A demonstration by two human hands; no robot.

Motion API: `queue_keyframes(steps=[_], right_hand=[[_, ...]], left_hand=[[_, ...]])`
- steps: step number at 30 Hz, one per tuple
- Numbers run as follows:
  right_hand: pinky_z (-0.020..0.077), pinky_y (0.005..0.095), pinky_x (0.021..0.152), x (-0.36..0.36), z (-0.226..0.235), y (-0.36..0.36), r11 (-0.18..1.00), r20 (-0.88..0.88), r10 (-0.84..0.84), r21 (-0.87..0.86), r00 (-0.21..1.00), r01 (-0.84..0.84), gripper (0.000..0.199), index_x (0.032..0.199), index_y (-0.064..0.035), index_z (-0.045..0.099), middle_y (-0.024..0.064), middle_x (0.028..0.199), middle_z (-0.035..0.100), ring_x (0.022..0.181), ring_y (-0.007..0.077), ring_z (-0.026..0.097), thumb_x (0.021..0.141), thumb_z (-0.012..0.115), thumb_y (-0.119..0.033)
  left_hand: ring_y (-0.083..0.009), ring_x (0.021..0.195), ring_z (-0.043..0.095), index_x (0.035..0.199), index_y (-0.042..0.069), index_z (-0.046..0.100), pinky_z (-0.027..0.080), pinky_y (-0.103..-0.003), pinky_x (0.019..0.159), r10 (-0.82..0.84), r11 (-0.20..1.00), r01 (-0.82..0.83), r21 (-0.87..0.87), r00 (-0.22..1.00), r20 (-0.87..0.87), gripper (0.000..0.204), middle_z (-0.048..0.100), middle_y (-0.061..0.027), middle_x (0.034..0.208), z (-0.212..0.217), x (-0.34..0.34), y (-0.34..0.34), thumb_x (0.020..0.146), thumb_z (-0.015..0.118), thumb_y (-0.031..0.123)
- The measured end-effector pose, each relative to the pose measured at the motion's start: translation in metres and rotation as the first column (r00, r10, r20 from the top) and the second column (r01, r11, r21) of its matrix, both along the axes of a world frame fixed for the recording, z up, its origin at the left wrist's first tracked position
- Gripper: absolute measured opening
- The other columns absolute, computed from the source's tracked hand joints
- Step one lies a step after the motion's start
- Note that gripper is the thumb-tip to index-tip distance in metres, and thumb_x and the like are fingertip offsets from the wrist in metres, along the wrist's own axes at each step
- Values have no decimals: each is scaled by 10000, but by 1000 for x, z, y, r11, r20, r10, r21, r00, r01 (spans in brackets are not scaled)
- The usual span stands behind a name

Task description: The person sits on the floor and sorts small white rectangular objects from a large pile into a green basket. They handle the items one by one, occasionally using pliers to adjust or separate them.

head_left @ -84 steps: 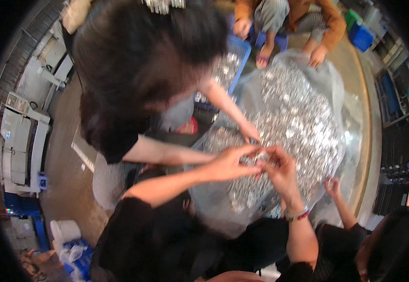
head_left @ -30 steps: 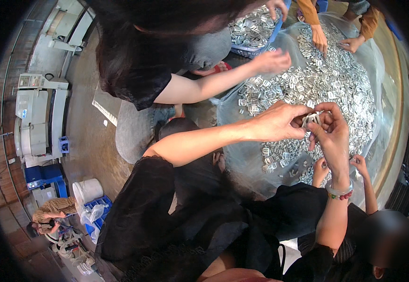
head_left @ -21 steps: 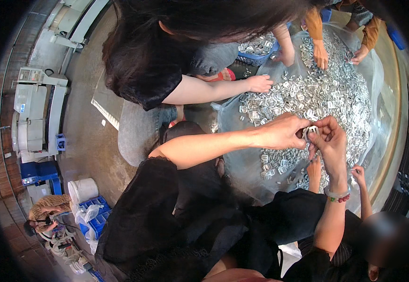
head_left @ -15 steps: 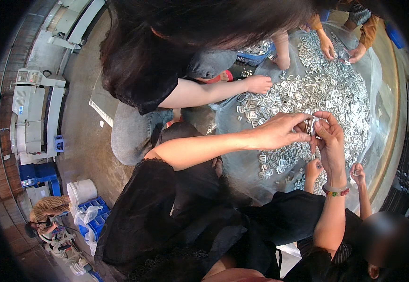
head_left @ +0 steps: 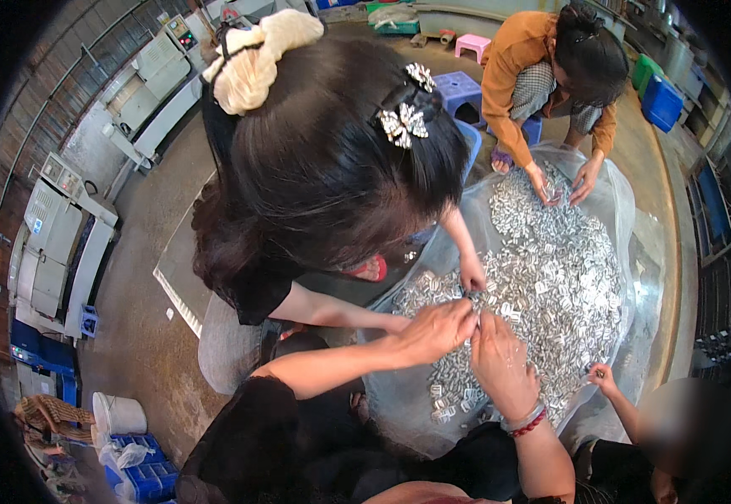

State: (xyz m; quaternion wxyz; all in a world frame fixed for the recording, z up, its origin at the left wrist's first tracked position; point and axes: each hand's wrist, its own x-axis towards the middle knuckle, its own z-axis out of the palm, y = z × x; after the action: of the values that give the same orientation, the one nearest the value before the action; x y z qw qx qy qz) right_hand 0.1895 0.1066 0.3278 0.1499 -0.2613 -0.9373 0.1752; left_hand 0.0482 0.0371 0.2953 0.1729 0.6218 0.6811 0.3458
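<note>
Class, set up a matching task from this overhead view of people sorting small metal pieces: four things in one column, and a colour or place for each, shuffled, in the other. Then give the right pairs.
Things:
1. hair scrunchie
2. small stool
3. bucket
4. pile of small metal pieces

Descriptions:
A. white, on the floor at lower left
B. silvery, spread on a clear plastic sheet
C. cream, on dark hair at the top
D. pink, near the top edge

Pairs: 1-C, 2-D, 3-A, 4-B

even daylight, fisheye edges bent, dark.
</note>
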Motion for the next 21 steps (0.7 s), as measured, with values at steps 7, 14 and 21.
queue_keyframes(steps=[7,14,21], right_hand=[[469,436,505,6,7,-5,999,123,-17,-48,992,23,122,814,-39,460,161,705,567,590,343,599,854,512,-142],[452,460,534,14,-17,17,997,94,23,-81,995,-16,118,818,-41,466,188,639,564,583,378,579,878,497,-139],[418,422,522,10,-28,31,908,-101,-55,-419,993,8,189,1014,22,535,213,690,580,567,373,551,872,432,-48]], left_hand=[[-384,689,574,899,28,460,439,-467,610,-53,993,50,-107,998,-23,224,580,-171,712,3,6,-4,918,429,249],[-342,1021,526,1166,31,453,424,-421,842,-148,970,183,-159,967,208,377,529,-178,1101,14,-10,7,911,481,307],[-309,1065,515,1260,35,432,417,-394,899,-292,952,269,149,942,165,521,514,-156,1151,-7,-5,13,815,622,228]])
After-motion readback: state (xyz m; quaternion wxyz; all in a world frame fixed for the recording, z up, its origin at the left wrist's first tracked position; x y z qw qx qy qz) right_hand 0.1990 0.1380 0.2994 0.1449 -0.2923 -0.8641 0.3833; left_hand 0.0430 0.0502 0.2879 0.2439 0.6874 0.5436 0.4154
